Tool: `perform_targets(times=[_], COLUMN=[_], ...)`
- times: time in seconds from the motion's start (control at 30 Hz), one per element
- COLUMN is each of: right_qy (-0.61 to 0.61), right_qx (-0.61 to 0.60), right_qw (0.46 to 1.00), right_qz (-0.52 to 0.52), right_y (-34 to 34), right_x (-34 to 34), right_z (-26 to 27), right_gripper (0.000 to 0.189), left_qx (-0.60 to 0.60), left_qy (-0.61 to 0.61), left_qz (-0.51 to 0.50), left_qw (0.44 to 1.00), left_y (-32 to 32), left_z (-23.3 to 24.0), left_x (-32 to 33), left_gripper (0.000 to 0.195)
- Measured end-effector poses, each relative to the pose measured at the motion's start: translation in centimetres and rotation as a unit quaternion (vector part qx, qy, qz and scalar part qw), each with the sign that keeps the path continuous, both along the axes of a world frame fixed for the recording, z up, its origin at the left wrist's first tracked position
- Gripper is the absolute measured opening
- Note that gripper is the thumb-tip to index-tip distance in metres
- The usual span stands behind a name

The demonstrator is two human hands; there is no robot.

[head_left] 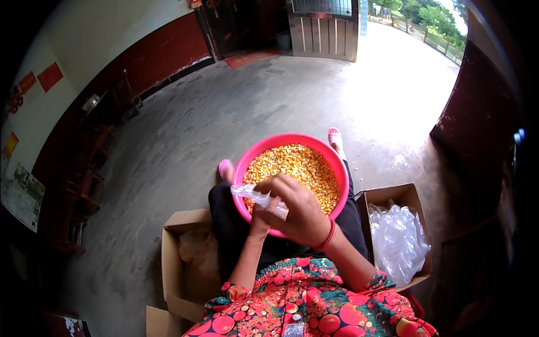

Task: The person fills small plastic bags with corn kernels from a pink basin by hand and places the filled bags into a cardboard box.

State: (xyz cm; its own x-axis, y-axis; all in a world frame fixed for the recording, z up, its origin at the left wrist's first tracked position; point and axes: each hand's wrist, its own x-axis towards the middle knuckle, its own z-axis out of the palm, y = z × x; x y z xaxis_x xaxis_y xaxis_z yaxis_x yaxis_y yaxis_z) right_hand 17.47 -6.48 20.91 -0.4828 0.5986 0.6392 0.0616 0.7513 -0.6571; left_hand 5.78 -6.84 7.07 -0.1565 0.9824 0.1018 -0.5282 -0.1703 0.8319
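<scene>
A pink plastic basin [344, 185], filled with yellow corn kernels [301, 162], sits between my legs. Over its near side, a thin clear plastic bag [248, 192] is bunched and twisted in my hands. My left hand [262, 219] grips it from below, its fingers partly hidden. Crossing over it, my right hand [301, 210] has its fingers curled around the same plastic, a little blurred. A red bracelet [329, 236] circles my right wrist. Whether the bag contains anything cannot be seen.
A cardboard box [414, 193] on my right holds a heap of clear plastic bags [398, 240]. Another open box [172, 252] on my left has brownish plastic inside. Wooden chairs [90, 189] line the left wall. Ahead stands a metal door [324, 36].
</scene>
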Motion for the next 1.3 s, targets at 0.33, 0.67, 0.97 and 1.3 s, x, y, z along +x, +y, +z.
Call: perform_targets(times=[0.33,0.67,0.97,1.3], right_qy=[-0.019,0.303,0.365,0.176], right_qx=[-0.081,-0.386,-0.345,-0.164], right_qw=[0.985,0.870,0.860,0.958], right_qz=[-0.153,-0.044,-0.090,-0.158], right_y=[5.0,7.3,7.5,5.9], right_x=[0.1,5.0,5.0,7.8], right_z=[-9.3,-10.4,-9.2,-5.5], right_gripper=[0.008,0.013,0.013,0.020], left_qx=[-0.002,-0.042,0.014,0.011], left_qy=[0.358,0.442,0.194,-0.091], left_qz=[0.027,0.138,0.163,-0.023], left_qw=[0.933,0.885,0.967,0.996], left_y=[0.6,0.1,0.1,-0.7], left_z=[1.1,3.4,4.7,5.4], left_x=[-3.2,-6.4,-6.3,-6.7], left_gripper=[0.020,0.030,0.025,0.021])
